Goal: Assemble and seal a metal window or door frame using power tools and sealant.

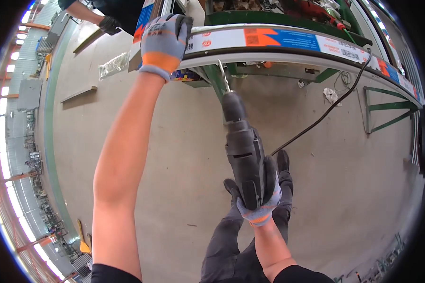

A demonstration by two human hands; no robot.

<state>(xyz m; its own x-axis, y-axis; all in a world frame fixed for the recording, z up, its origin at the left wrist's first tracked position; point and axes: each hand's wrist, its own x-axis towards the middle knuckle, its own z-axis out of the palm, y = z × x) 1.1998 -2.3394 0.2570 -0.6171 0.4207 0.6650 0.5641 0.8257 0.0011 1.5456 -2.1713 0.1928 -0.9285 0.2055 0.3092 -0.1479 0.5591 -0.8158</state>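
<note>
Head view: gripping a black power drill (243, 146) by its rear end in the right hand (264, 203), below the middle, and aiming it upward, away from the body. Pointing its twist bit (225, 78) at the near edge of a long frame bar (288, 39) covered in red, white and blue printed film; cannot tell contact from a small gap at the tip. Holding that same bar near its left end with the left hand (165, 45), curled over the top in a grey glove with an orange cuff. Seeing a black cable (316, 121) curve from the bar's right part down behind the drill. Past the bar, finding a green bench (269, 18) strewn with loose hardware and a red tool (311, 9); to the right, noting a green stand (392, 107). Looking down past dark-trousered legs (222, 245) onto a pale floor (174, 188). At upper left, spotting a co-worker's dark-gloved hand (109, 25), near a plastic-wrapped bundle (114, 66) lying on the floor.
</note>
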